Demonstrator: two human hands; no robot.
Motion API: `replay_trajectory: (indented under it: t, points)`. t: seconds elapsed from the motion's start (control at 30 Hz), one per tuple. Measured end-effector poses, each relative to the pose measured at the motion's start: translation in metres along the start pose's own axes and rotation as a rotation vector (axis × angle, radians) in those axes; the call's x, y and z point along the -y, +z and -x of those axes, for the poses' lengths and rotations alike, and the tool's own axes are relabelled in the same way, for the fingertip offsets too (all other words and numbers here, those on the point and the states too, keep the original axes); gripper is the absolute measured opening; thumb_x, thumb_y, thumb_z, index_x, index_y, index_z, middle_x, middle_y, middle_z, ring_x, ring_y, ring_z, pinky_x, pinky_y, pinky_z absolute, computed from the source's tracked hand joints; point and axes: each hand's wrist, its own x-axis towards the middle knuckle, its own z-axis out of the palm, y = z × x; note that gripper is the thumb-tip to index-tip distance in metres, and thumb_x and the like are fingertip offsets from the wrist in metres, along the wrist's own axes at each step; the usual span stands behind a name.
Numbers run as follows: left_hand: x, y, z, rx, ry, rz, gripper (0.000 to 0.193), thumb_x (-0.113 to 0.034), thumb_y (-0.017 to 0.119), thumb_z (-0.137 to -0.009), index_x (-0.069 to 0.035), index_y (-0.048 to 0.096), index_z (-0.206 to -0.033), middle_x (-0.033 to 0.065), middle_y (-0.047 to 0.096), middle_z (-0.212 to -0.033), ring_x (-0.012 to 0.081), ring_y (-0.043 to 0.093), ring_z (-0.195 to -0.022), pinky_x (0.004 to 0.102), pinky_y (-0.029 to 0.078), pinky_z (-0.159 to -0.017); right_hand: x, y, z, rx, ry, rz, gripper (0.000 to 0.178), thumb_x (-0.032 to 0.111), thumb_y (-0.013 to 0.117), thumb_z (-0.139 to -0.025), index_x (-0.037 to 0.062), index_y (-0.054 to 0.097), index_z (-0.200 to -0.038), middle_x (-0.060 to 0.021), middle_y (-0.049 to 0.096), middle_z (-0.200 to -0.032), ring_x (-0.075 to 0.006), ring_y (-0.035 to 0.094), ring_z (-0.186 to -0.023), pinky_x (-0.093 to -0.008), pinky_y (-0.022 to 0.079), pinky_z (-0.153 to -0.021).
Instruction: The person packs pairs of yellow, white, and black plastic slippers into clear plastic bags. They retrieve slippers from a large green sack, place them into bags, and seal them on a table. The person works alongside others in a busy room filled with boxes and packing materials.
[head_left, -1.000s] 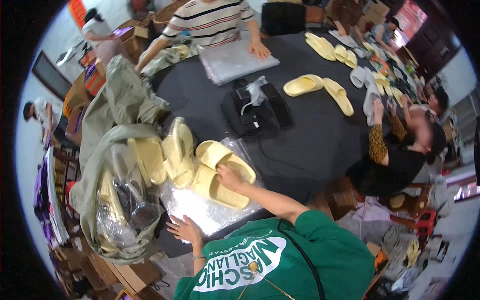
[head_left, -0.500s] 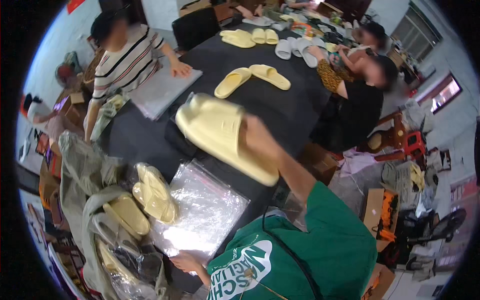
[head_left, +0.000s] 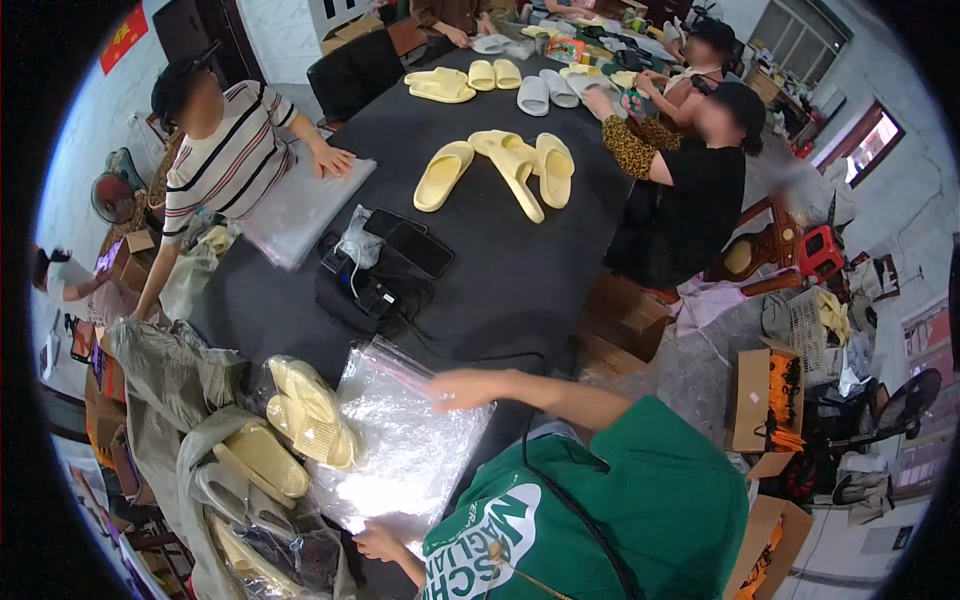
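Note:
A stack of clear plastic bags (head_left: 405, 435) lies on the near part of the dark table. My left hand (head_left: 380, 543) rests at its near edge, fingers slightly apart, with no lifted bag visible in them. Over the stack's far right side is my right hand (head_left: 468, 388), empty, its fingers stretched to the left and a little blurred. Just left of the bags is a bagged pair of pale yellow slippers (head_left: 310, 412). Farther up the table, another yellow pair (head_left: 510, 165) lies between two single yellow slippers, one slipper (head_left: 443, 176) on its left.
More slippers sit in an opened grey sack (head_left: 190, 400) at left. A phone (head_left: 425, 248), a power strip and cables lie mid-table. One person (head_left: 235, 150) at left touches stacked bags; another (head_left: 690, 180) works at right. Cardboard boxes (head_left: 625, 320) stand right of the table.
My right hand has let go of the yellow slippers, now lying between the two others, and come back over the bags. My left hand has shifted slightly down. The view has moved somewhat.

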Motion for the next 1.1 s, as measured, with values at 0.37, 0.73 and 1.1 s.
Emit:
replay_trajectory:
  t: [0.37, 0.73, 1.1]
  points:
    - [0.001, 0.016, -0.024, 0.020, -0.217, 0.072, 0.068, -0.065, 0.044, -0.084, 0.000, 0.054, -0.102, 0.0212, 0.053, -0.107, 0.0393, 0.055, -0.100, 0.0515, 0.050, -0.071, -0.061, 0.085, -0.021, -0.386, 0.505, 0.365, 0.076, 0.045, 0.061, -0.080, -0.0062, 0.036, -0.129, -0.0298, 0.038, -0.126, -0.0420, 0.041, -0.115, -0.0458, 0.040, -0.094]
    - [0.011, 0.016, -0.014, -0.028, -0.184, 0.198, 0.080, -0.069, 0.044, -0.080, 0.007, 0.051, -0.104, 0.0253, 0.055, -0.103, 0.0428, 0.056, -0.098, 0.0526, 0.048, -0.076, -0.049, 0.092, -0.027, -0.442, 0.501, 0.292, 0.080, 0.047, 0.069, -0.072, -0.0038, 0.038, -0.126, -0.0223, 0.042, -0.115, -0.0381, 0.044, -0.111, -0.0457, 0.043, -0.087]
    - [0.017, -0.002, -0.012, 0.191, 0.099, 0.429, 0.076, -0.057, 0.060, -0.079, 0.011, 0.048, -0.111, 0.0299, 0.058, -0.104, 0.0410, 0.060, -0.094, 0.0471, 0.047, -0.080, -0.054, 0.094, -0.032, -0.348, 0.550, 0.260, 0.067, 0.050, 0.068, -0.073, -0.0072, 0.053, -0.104, -0.0235, 0.045, -0.109, -0.0394, 0.047, -0.104, -0.0459, 0.043, -0.087]
